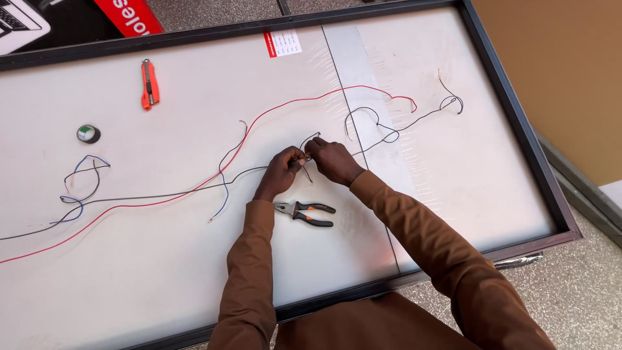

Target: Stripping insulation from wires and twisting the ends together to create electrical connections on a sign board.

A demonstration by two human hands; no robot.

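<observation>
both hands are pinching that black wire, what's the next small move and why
Probably keep twisting the black wire ends together. The left hand and right hand meet on it at one spot, fingertips pinched, while the pliers lie unused just below, so the join looks like finger work for now.

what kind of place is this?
Probably an electrical repair or assembly spot, set on the floor. Both hands, left hand and right hand, pinch a dark wire over a framed white panel, with pliers, a utility knife and a tape roll nearby.
</observation>
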